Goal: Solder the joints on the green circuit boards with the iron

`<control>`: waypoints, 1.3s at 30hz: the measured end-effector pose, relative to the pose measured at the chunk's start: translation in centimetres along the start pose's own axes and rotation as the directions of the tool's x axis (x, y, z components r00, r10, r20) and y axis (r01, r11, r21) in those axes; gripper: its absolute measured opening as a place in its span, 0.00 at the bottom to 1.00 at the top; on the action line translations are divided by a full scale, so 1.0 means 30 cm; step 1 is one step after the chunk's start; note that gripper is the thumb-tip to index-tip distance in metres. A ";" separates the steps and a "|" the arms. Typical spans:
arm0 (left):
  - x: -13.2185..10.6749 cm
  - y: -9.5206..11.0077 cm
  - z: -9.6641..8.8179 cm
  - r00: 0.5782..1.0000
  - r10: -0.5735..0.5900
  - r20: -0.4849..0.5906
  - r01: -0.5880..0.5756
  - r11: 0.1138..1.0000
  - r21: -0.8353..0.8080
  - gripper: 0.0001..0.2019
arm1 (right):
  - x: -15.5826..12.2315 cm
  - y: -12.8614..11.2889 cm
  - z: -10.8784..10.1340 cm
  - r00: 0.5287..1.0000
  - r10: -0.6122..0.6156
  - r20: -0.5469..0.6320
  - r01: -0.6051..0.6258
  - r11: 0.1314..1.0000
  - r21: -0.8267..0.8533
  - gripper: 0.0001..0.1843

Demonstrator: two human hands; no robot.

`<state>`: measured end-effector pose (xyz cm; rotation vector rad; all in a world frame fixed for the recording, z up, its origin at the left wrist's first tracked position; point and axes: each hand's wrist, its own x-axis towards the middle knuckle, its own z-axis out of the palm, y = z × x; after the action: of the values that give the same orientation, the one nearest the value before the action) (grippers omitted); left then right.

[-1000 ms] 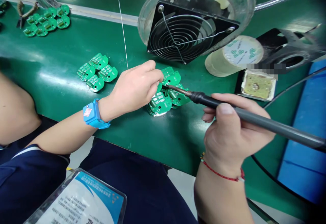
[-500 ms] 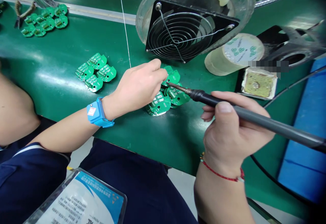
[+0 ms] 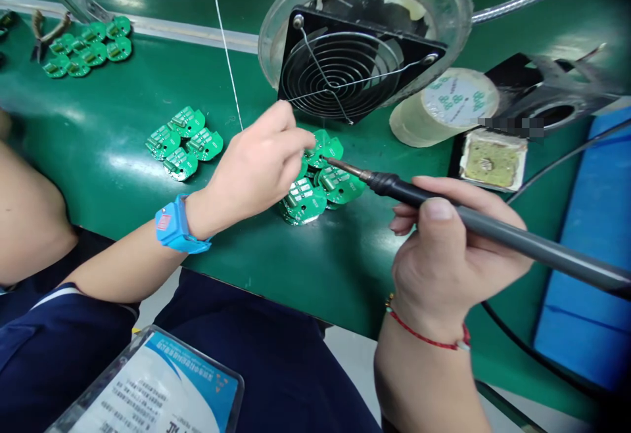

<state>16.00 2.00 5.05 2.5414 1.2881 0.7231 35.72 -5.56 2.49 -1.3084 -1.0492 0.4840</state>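
Note:
My right hand is closed around the grey-and-black handle of a soldering iron. The iron's tip rests on or just over the far board in a cluster of green circuit boards. Just left of the tip, my left hand is closed in a pinch, its fingertips partly hidden over the cluster's left side. A thin strand of solder wire runs down from above into the back of this hand. A blue wrist strap sits on my left wrist.
A second group of circuit boards lies to the left, more boards and pliers farther back. Behind my hands stands a fan with a wire guard. A tape roll, a sponge tray and a blue box are at right.
My left hand has shifted slightly left and up, away from the iron's tip. The iron stays at the far board; the view has shifted a little.

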 end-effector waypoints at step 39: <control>-0.178 0.041 -0.039 0.983 0.122 0.139 -0.129 0.991 0.041 0.08 | 0.000 -0.013 0.006 0.988 0.019 0.154 -0.058 0.966 0.251 0.09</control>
<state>13.60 -3.07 4.74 2.6791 1.1241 0.5354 35.48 -5.56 2.85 -1.0780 -1.0486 0.7317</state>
